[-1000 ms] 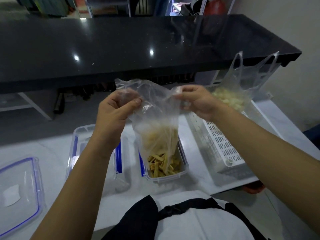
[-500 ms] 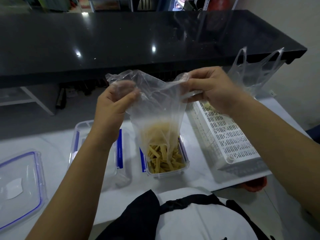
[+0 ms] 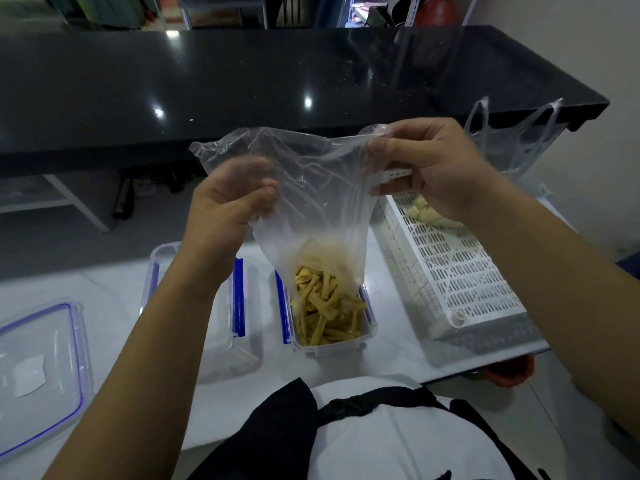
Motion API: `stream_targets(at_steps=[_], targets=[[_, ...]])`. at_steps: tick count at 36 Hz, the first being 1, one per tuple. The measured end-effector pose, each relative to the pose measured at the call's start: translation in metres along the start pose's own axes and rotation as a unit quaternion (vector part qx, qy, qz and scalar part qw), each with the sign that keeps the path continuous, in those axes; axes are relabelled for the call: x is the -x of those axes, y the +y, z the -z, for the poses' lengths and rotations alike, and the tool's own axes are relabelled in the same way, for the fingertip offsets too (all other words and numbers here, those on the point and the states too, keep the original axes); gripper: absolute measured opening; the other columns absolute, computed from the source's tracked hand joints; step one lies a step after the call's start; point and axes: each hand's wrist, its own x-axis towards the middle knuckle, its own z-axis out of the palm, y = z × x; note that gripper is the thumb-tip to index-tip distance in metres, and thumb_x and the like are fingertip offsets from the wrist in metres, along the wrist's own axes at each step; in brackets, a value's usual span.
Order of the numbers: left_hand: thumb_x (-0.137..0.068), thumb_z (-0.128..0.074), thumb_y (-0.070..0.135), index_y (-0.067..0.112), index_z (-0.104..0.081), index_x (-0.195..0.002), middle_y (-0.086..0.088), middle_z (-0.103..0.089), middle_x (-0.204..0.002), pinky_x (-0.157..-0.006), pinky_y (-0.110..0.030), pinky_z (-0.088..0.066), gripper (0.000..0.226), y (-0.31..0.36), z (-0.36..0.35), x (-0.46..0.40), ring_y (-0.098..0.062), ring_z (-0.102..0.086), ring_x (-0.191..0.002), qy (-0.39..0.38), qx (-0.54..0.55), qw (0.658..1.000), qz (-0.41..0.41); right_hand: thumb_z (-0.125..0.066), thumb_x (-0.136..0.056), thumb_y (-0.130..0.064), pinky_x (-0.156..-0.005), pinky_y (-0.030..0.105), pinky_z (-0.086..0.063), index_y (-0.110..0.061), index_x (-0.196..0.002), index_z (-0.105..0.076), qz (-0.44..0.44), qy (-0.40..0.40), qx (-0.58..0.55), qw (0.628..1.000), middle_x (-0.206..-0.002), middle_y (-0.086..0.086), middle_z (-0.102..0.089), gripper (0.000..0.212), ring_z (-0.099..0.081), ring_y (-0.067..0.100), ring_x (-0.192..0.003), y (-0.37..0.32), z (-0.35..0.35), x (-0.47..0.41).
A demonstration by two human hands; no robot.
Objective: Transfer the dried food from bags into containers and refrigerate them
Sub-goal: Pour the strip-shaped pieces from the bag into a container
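Observation:
A clear plastic bag (image 3: pixel 311 188) hangs upside down over a small clear container (image 3: pixel 367 336) with blue clips. Yellow dried food sticks (image 3: pixel 325 310) fill the container, and the bag's open end reaches into it. My left hand (image 3: pixel 228 206) pinches the bag's left corner. My right hand (image 3: pixel 433 168) pinches its right corner, higher up. A second clear bag (image 3: pixel 509 140) with pale food chunks (image 3: pixel 420 207) stands in the white basket behind my right hand.
An empty clear container (image 3: pixel 239 296) with blue clips sits left of the filled one. A clear lid (image 3: pixel 74 341) lies at the far left on the white table (image 3: pixel 104 292). The white slotted basket (image 3: pixel 460 271) lies at the right. A black counter (image 3: pixel 277 81) runs behind.
Both hands have lifted and spread the bag wider. More yellow sticks have dropped from the bag into the container, and the bag looks nearly empty.

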Motion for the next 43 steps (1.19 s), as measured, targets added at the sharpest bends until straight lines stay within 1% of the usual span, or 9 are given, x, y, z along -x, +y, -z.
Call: stream_targets(at_steps=[5,8,12,16,27,32,35,38,43], targets=[[-0.093,-0.063,0.000,0.017,-0.069,-0.112,0.002,-0.072,-0.094,-0.079,-0.036,-0.057,0.027,0.005,-0.002,0.001,-0.020,-0.067,-0.088,-0.004,0.005,1.000,-0.015,-0.078,-0.081,-0.023,-0.068,0.041,-0.061,-0.015,-0.086,-0.079,0.006,0.004,-0.008,1.000,-0.086,0.008,-0.077,0.010,-0.075,0.027,-0.083,-0.001,0.001,0.001],[-0.092,-0.063,0.001,0.009,-0.066,-0.117,-0.002,-0.070,-0.096,-0.078,-0.033,-0.057,0.026,0.008,-0.002,0.000,-0.020,-0.067,-0.089,-0.006,0.023,1.000,-0.020,-0.076,-0.084,-0.021,-0.069,0.041,-0.061,-0.014,-0.088,-0.078,0.005,0.000,-0.013,1.000,-0.086,0.009,-0.077,0.009,-0.075,0.028,-0.083,-0.003,0.001,0.001],[-0.092,-0.064,0.000,0.008,-0.065,-0.117,-0.003,-0.070,-0.096,-0.076,-0.029,-0.056,0.026,0.012,-0.005,0.000,-0.019,-0.068,-0.089,-0.003,0.036,0.999,-0.025,-0.076,-0.081,-0.021,-0.069,0.042,-0.061,-0.009,-0.094,-0.077,0.006,0.007,-0.018,1.000,-0.087,0.011,-0.076,0.018,-0.075,0.030,-0.084,-0.004,0.000,0.002],[-0.092,-0.062,-0.002,0.004,-0.064,-0.118,-0.004,-0.069,-0.096,-0.075,-0.028,-0.055,0.026,0.015,-0.007,-0.001,-0.019,-0.068,-0.087,-0.005,0.038,0.999,-0.026,-0.076,-0.079,-0.023,-0.069,0.042,-0.061,-0.009,-0.093,-0.076,0.008,0.002,-0.020,1.000,-0.086,0.011,-0.077,0.019,-0.075,0.030,-0.082,-0.007,-0.002,0.003],[-0.093,-0.060,-0.004,0.012,-0.066,-0.110,0.002,-0.071,-0.091,-0.073,-0.029,-0.057,0.024,0.021,-0.014,0.005,-0.017,-0.069,-0.086,-0.002,0.067,0.998,-0.004,-0.075,-0.080,-0.021,-0.070,0.044,-0.061,-0.009,-0.094,-0.076,0.003,-0.003,-0.016,1.000,-0.087,0.011,-0.076,0.018,-0.075,0.030,-0.084,-0.006,-0.002,0.006],[-0.091,-0.062,-0.001,-0.003,-0.060,-0.122,-0.014,-0.068,-0.107,-0.078,-0.036,-0.060,0.030,0.028,-0.025,0.010,-0.030,-0.069,-0.099,-0.006,0.099,0.995,0.021,-0.069,-0.090,-0.010,-0.068,0.043,-0.061,-0.006,-0.098,-0.074,-0.003,0.000,-0.010,1.000,-0.089,0.013,-0.076,0.010,-0.074,0.031,-0.082,-0.006,-0.006,0.008],[-0.088,-0.067,0.004,0.006,-0.063,-0.113,-0.009,-0.070,-0.104,-0.076,-0.035,-0.059,0.025,0.031,-0.034,0.016,-0.030,-0.070,-0.099,-0.022,0.116,0.992,0.035,-0.067,-0.092,-0.006,-0.067,0.042,-0.061,-0.004,-0.098,-0.073,-0.006,0.002,-0.008,1.000,-0.087,0.012,-0.075,0.009,-0.074,0.029,-0.080,-0.004,-0.011,0.010],[-0.089,-0.066,0.000,0.008,-0.064,-0.108,-0.015,-0.067,-0.108,-0.078,-0.038,-0.060,0.021,0.031,-0.039,0.021,-0.038,-0.067,-0.104,-0.040,0.122,0.991,0.039,-0.066,-0.093,-0.005,-0.068,0.043,-0.061,-0.002,-0.100,-0.073,-0.006,0.000,-0.003,1.000,-0.088,0.013,-0.075,0.010,-0.074,0.030,-0.081,-0.003,-0.014,0.011],[-0.090,-0.064,-0.001,0.009,-0.065,-0.106,-0.009,-0.069,-0.103,-0.075,-0.035,-0.060,0.019,0.035,-0.045,0.024,-0.031,-0.070,-0.100,-0.055,0.128,0.990,0.034,-0.065,-0.093,-0.005,-0.069,0.043,-0.061,-0.002,-0.098,-0.073,-0.007,0.005,-0.011,1.000,-0.087,0.012,-0.075,0.009,-0.074,0.029,-0.080,-0.004,-0.015,0.013]])
